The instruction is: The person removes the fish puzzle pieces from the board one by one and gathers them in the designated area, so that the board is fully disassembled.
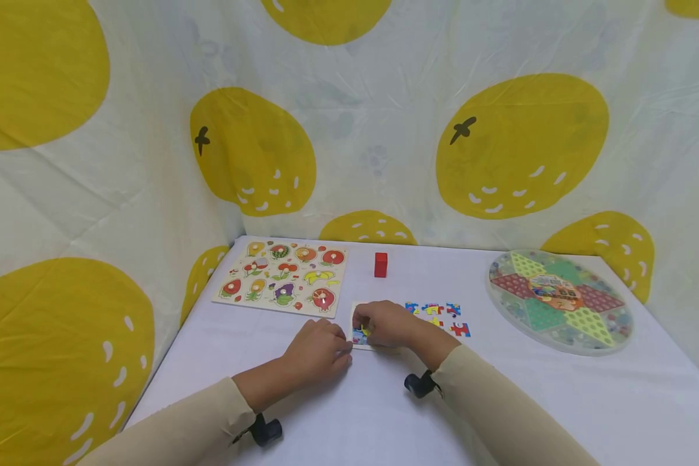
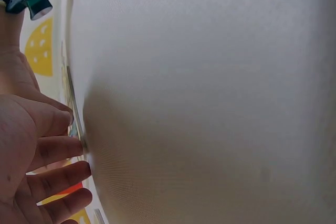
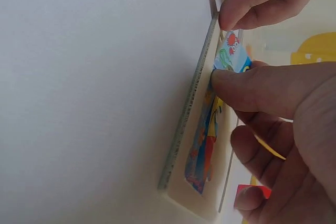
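A small jigsaw tray [image 1: 361,347] with a pale raised border lies in the middle of the table, partly filled with a colourful picture. My right hand [image 1: 387,322] is over it, thumb and fingers pinching a jigsaw piece [image 3: 231,53] with a red crab on it. That piece is tilted above the tray's picture. At the tray's left edge rests my left hand [image 1: 317,353], its fingers loosely bent and its fingertips right at the border. In the left wrist view that hand [image 2: 47,161] has its fingers spread.
Several loose jigsaw pieces [image 1: 459,329] lie right of the tray, partly behind my right hand. A fruit peg puzzle board [image 1: 240,262] is at the back left, a red block [image 1: 380,265] behind the tray. To the right lies a round star-patterned game board [image 1: 559,304]. A fruit-print curtain [image 1: 378,162] hangs behind.
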Available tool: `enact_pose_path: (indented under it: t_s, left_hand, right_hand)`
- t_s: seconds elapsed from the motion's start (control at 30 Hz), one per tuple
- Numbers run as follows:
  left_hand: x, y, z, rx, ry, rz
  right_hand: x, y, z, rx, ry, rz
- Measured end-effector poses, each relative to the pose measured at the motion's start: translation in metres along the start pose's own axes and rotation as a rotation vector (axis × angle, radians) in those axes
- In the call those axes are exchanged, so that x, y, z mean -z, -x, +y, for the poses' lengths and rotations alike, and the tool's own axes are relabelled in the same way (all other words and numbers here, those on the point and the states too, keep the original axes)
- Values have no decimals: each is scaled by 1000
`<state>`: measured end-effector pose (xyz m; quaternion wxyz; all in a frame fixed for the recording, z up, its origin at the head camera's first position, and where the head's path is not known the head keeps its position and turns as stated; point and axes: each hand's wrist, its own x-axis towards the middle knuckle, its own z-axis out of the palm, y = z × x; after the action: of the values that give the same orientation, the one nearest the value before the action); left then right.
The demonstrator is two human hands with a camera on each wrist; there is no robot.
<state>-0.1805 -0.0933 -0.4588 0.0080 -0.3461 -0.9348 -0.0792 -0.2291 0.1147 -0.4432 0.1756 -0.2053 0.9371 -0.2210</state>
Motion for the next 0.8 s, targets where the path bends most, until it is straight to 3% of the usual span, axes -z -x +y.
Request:
enact_pose_path:
  t_s: [0.3, 0.53, 0.8]
  left_hand:
    - [-1, 1, -2, -1, -3, -7]
    - [-3, -2, -4, -12, -7, 1]
    - [-2, -3, -2, 18, -13, -3]
  right_hand:
    - [-1, 2, 3, -4, -15, 29]
    - [0, 4, 11, 61, -60, 44]
    - [3, 6, 17, 106, -149, 28]
